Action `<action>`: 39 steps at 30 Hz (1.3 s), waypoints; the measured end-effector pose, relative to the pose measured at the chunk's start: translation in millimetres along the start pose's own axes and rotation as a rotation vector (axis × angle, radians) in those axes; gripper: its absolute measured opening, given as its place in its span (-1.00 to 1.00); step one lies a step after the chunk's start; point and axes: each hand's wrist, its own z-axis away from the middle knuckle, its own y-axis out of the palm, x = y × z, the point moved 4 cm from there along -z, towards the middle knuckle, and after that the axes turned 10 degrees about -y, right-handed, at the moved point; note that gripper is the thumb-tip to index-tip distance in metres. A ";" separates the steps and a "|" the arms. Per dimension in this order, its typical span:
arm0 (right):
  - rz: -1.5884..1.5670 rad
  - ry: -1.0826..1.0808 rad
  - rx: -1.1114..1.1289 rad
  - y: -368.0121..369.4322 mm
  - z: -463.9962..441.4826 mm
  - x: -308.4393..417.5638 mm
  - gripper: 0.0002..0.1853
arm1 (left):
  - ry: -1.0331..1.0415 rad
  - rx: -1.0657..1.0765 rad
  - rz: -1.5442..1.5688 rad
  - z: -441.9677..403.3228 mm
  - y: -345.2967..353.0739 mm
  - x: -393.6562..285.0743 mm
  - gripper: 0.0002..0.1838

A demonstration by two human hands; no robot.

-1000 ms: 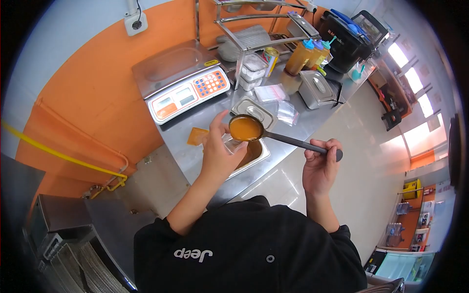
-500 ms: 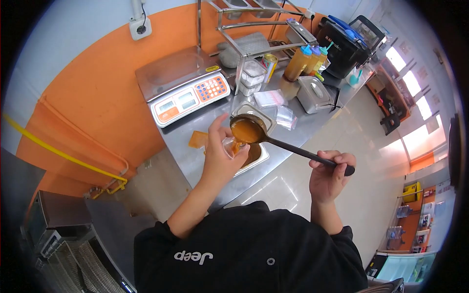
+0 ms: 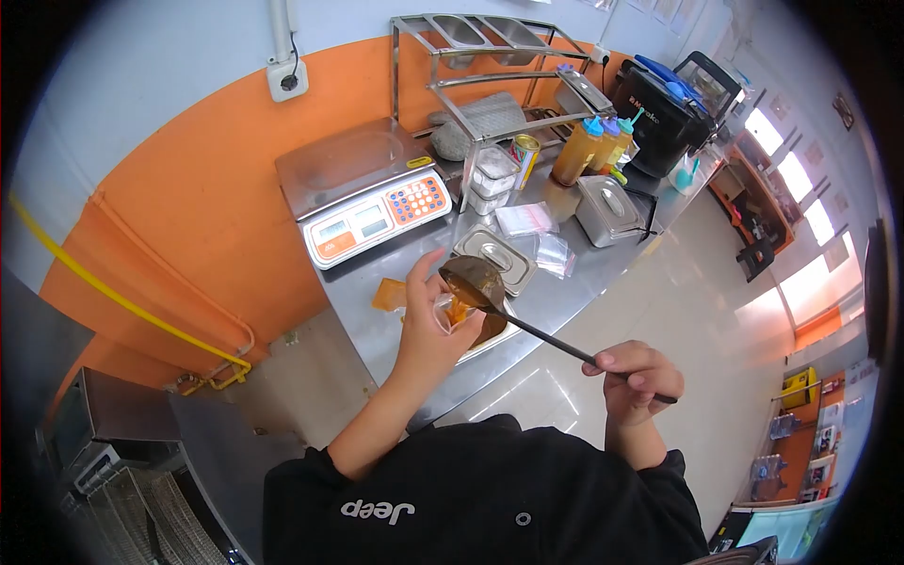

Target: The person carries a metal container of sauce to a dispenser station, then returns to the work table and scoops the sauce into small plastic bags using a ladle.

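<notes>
My right hand [image 3: 643, 379] is wrapped round the handle of a dark ladle [image 3: 541, 334]. The ladle's bowl is tipped towards my left hand [image 3: 438, 325], and brown-orange sauce [image 3: 459, 309] runs from its lip. Between the thumb and fingers of my left hand is a small clear plastic bag [image 3: 441, 313], its mouth spread under the ladle; the fingers partly hide it. Below both hands stands a steel container [image 3: 506, 331] with brown sauce inside, largely covered by the ladle and left hand. Its steel lid [image 3: 499, 256] lies just behind.
A weighing scale [image 3: 377, 221] stands at the back left. Behind the lid lie plastic bags [image 3: 527, 218], with a lidded steel container [image 3: 610, 209] and squeeze bottles [image 3: 576, 151] to their right. A metal rack [image 3: 459, 111] rises at the back. An orange-brown flat piece [image 3: 388, 294] lies left of my left hand.
The ladle has tilted further, its bowl turning over towards the bag and holding less visible sauce. My right hand has rotated and moved slightly lower. The whole view has shifted slightly.
</notes>
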 end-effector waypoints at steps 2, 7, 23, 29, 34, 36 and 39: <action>-0.027 -0.052 0.042 0.5 -0.4 1.3 -0.82 | -0.052 -0.008 -0.001 0.7 -1.9 -1.5 -0.18; -0.004 -0.190 0.217 7.0 -3.9 5.2 -0.96 | -0.021 -0.015 -0.021 0.0 -7.0 5.3 -0.17; -0.046 -0.069 0.077 4.8 13.8 -1.2 -0.87 | -0.074 0.014 0.056 -4.6 -2.1 10.1 -0.16; -0.207 0.305 -0.390 -2.9 44.7 -22.9 -0.80 | -0.110 0.001 -0.034 -3.4 -5.3 17.6 -0.18; -0.370 0.641 -0.767 -10.7 93.1 -58.1 -0.84 | -0.193 -0.040 0.093 -3.6 -44.1 48.4 -0.19; -0.348 0.755 -0.749 -9.1 115.4 -74.3 -0.83 | -0.276 -0.070 0.283 -4.7 -59.8 52.5 -0.14; -0.390 1.001 -0.588 -3.5 141.2 -93.1 -0.80 | -0.272 0.080 0.650 -2.9 -63.7 42.0 -0.15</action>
